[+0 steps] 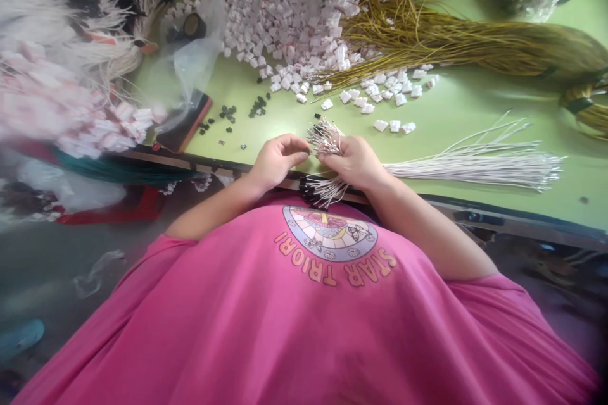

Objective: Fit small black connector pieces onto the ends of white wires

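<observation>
My right hand (358, 161) is closed around a bundle of thin white wires (475, 168). Their short ends fan out past the fingers, and the long tails lie on the table to the right. Some of the wires bend down below the hand and end in black connectors (314, 193) at the table's edge. My left hand (280, 161) pinches thumb and forefinger together beside the wire tips (325, 134). A small dark piece shows at its fingertips, too small to make out clearly. Small black pieces (228, 114) are scattered on the table beyond my left hand.
Many white connectors (285, 25) are heaped at the back, with several loose ones (394, 126) nearer. Yellow wires (475, 44) stretch along the back right. White-wire bundles with connectors (61, 95) fill the left, next to a dark phone-like object (183, 123) and a clear bag (197, 69).
</observation>
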### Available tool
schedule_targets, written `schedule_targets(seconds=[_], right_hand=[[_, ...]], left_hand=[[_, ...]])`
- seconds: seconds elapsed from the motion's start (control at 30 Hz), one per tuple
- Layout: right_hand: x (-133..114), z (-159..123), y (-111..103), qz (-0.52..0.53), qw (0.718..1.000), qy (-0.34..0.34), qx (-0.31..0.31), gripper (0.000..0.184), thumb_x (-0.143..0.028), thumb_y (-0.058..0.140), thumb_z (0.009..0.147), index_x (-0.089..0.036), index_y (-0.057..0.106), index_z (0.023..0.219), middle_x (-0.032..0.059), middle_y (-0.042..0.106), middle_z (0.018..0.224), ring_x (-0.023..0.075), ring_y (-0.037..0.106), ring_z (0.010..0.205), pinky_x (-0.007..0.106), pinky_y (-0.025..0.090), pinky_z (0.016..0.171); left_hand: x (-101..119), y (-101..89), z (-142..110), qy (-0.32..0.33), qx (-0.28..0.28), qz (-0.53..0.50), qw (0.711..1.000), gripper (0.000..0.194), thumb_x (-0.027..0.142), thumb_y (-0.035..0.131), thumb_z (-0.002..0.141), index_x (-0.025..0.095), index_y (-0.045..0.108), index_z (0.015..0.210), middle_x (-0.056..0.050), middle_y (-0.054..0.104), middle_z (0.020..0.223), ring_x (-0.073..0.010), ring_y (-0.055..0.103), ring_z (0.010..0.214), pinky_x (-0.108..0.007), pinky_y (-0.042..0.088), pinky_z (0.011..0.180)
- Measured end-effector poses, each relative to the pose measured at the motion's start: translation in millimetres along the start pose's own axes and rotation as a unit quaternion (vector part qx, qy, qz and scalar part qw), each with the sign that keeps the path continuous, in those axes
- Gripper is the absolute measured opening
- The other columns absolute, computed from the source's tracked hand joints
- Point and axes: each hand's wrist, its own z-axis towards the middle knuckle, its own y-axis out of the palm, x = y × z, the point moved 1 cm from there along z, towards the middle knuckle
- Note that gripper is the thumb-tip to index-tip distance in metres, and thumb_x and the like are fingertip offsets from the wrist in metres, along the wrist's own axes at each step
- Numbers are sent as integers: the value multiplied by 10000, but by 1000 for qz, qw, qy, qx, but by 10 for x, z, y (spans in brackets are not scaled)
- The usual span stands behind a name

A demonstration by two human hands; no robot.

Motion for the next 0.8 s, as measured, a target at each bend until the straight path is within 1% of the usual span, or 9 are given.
schedule_targets(seconds=[0.2,0.4,0.5,0.63,0.8], right_hand=[[23,2,-14,40,999,14,4,220,-349,563,757,-157,541,652,-26,457,565,95,415,557,251,334,562],[45,13,-14,52,999,13,-3,244,-364,566,770,-158,532,644,-35,431,565,87,395,547,246,321,546],[55,15,-20,54,998,18,-11,252,-371,570,773,-162,528,640,-36,432,560,86,394,541,247,316,540],[64,17,-34,60,998,23,-21,249,-380,577,775,-162,544,660,-37,433,563,86,394,535,248,315,539],[60,22,-32,54,998,26,-13,256,-379,573,773,-164,526,644,-36,428,563,84,381,538,247,307,530]], left_hand=[[9,6,-2,-18,-11,-22,1000,87,115,665,718,156,638,791,-7,661,798,-101,606,704,-280,507,746],[-50,-5,8,-5,-2,-29,1000,119,143,699,694,157,651,802,-8,669,800,-95,608,700,-256,505,718],[-67,-7,13,7,4,-32,999,128,167,713,692,161,658,808,-11,675,815,-98,615,720,-258,505,734],[-79,-3,38,21,-2,-25,999,131,162,718,681,161,665,801,-14,682,817,-106,625,735,-269,508,750],[-97,27,45,14,3,-18,1000,117,154,724,675,159,664,775,-13,689,798,-106,624,709,-275,512,734]])
